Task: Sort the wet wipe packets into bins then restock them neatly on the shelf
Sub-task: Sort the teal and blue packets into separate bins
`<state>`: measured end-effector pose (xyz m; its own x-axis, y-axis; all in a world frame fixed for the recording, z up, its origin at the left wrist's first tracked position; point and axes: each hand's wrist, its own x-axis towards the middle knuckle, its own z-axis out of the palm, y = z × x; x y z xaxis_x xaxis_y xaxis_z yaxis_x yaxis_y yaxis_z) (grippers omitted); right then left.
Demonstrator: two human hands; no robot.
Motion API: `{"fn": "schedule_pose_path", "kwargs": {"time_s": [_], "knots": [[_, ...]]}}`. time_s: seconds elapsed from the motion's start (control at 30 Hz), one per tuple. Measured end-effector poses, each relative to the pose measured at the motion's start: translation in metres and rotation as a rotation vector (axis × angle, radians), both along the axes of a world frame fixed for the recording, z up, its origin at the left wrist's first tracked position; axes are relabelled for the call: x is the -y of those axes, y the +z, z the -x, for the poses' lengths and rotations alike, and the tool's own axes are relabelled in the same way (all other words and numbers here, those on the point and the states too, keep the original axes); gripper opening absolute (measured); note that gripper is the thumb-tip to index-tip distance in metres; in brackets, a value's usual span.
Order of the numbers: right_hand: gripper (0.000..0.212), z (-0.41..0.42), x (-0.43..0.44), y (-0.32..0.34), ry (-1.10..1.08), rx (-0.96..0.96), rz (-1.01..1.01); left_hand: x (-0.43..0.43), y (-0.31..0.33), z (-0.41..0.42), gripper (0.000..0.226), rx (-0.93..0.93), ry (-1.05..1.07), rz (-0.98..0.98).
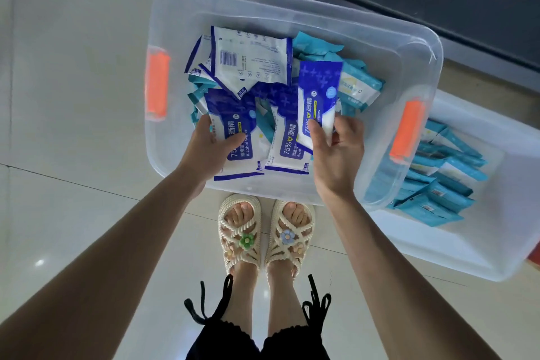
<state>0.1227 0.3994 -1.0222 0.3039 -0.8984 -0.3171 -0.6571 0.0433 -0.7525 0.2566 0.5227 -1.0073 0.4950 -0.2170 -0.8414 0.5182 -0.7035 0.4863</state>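
Clear bin [380, 47] of blue packets [292, 137] overlapping second bin [482, 242], teal packets [438, 196] inside

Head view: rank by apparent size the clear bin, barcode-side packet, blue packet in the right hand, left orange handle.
1. clear bin
2. barcode-side packet and held blue packet: alike; the held one is raised and partly covered, so tied
3. left orange handle

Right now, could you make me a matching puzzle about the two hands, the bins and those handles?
1 left hand
2 right hand
3 bin handle
4 side bin

A orange
B holds teal packets
C pinches the raised blue packet
D grips the left blue packet

Pairs: 1-D, 2-C, 3-A, 4-B
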Motion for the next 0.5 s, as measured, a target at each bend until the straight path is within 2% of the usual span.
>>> {"fn": "schedule_pose_path", "kwargs": {"time_s": [0.13, 0.2, 0.27, 0.33, 0.4, 0.5], "knots": [[0.018, 0.007, -0.003, 0.003, -0.090, 0.101, 0.086, 0.001, 0.005, 0.002, 0.029, -0.030, -0.016, -0.001], [0.020, 0.007, 0.000, 0.007, -0.065, 0.145, 0.114, 0.006, 0.007, 0.004, 0.019, -0.087, 0.002, 0.025], [0.021, 0.007, 0.003, 0.010, -0.012, 0.115, 0.094, 0.011, 0.009, 0.007, 0.020, -0.145, 0.041, 0.049], [0.017, 0.005, 0.007, 0.011, 0.019, 0.043, -0.033, 0.015, 0.010, 0.010, 0.027, -0.172, 0.063, 0.041], [0.022, 0.003, 0.013, 0.011, 0.062, -0.032, -0.209, 0.017, 0.010, 0.010, 0.031, -0.193, 0.069, 0.033], [0.022, -0.002, 0.018, 0.010, 0.222, -0.171, -0.356, 0.015, 0.011, 0.006, 0.033, -0.248, 0.094, 0.027]]}}
